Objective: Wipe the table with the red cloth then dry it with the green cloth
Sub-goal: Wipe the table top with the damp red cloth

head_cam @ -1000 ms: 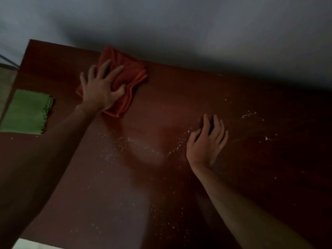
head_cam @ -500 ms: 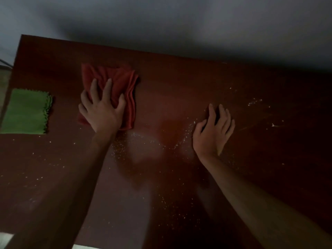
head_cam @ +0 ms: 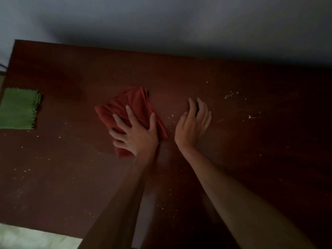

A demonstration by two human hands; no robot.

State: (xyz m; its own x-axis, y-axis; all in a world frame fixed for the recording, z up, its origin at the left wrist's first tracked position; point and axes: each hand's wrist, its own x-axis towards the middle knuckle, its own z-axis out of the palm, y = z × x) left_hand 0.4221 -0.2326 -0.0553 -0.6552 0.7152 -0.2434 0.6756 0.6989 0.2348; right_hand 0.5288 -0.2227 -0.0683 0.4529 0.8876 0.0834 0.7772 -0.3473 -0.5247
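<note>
Crumbs (head_cam: 162, 208) scattered near front edge of table (head_cam: 251, 177), more toward right. Left hand (head_cam: 136, 133) flat, fingers spread, pressing red cloth (head_cam: 125, 106) mid-table. Right hand (head_cam: 193, 126) just beside, fingers together, resting on wood. Green cloth (head_cam: 18, 108) folded at left edge, untouched. Advice: keep palm pressure even, overlap strokes, sweep crumbs one way.

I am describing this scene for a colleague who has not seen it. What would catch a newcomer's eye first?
The red cloth at mid-table, pressed flat under the left hand, stands out first. Just to its right, the right hand rests on the dark table, where pale crumbs are scattered. A folded green cloth lies at the left edge.
</note>
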